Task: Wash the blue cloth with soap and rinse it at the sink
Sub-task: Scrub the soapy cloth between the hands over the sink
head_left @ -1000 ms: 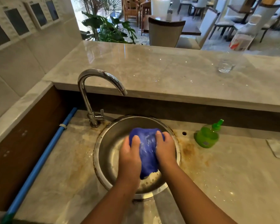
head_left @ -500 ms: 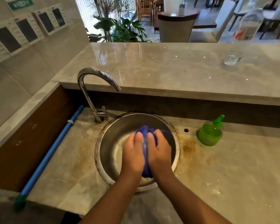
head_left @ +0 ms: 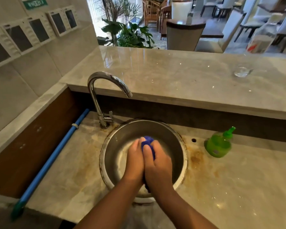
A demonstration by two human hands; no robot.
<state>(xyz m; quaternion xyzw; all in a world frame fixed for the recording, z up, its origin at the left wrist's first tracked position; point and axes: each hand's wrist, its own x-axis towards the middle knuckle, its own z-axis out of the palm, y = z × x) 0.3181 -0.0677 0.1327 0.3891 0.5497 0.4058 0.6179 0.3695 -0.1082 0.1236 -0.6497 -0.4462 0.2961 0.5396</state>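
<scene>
Closer now, the left hand [head_left: 135,161] and right hand [head_left: 157,165] grip the crumpled blue cloth [head_left: 147,142], hiding most of it, over the round steel sink [head_left: 163,131] in mid-frame. Hard squeezing could splash water out.

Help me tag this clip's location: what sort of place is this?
Probably a restaurant or café service bar. A round steel sink sits below a raised marble counter, which opens onto a room of dining chairs; a glass stands on that counter.
</scene>
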